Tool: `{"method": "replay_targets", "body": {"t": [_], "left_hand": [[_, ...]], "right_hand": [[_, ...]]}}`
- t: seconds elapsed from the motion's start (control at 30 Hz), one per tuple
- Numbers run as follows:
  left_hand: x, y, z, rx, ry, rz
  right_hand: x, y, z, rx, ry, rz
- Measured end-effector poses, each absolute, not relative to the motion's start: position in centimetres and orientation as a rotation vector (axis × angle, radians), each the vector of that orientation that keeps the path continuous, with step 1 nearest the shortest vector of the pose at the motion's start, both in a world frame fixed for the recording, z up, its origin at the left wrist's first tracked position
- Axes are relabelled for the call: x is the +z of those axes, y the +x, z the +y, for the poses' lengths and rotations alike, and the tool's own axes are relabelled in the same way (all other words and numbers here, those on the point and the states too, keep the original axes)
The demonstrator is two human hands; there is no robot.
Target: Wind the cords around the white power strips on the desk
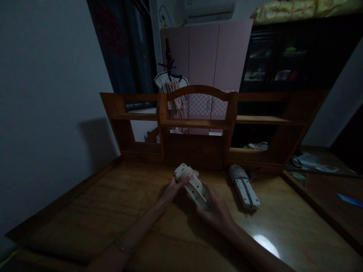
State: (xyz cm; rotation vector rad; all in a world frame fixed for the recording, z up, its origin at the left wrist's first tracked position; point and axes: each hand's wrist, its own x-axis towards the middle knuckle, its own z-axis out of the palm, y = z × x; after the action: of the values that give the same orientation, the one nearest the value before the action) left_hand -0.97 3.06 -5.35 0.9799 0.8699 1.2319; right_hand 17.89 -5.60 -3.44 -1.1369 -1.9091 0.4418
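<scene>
Closest to my camera are the two forearms, the left one [141, 227] with a band [124, 245] at the wrist, the right one [246, 241] running in from the lower right. They lead me out to a white strip [195, 187], held at a slant over the middle of the desk [133, 206], with a dark shadow beneath it; I take it to be lifted clear.

My left hand [172, 190] is clamped on its far end, thumb laid by the wound cord [185, 173]; the fingers underneath are hidden from me. My right hand [214, 207] is closed round the near end, thumb on one side, fingers on the other. A second strip [246, 192] lies on the desk to the right, apart from the hands, its own cord [237, 173] wrapped about its far end.

What worries me is the cord: if the left thumb eases off, I judge the coils could spring loose or slide along the body. Opening the right hand too soon could leave that end to swing down and knock the desk. A wide sweep right might clip the second strip. The room is dim, so I could misjudge the height and bump the shelf [195, 124] behind.
</scene>
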Motion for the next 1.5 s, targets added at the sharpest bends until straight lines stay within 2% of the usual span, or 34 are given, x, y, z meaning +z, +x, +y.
{"method": "replay_targets", "body": {"t": [1.5], "left_hand": [[-5.94,-0.94,3.45,1.247,0.963,0.833]], "right_hand": [[-3.28,17.85,-5.71,0.394,-1.154,-1.898]]}}
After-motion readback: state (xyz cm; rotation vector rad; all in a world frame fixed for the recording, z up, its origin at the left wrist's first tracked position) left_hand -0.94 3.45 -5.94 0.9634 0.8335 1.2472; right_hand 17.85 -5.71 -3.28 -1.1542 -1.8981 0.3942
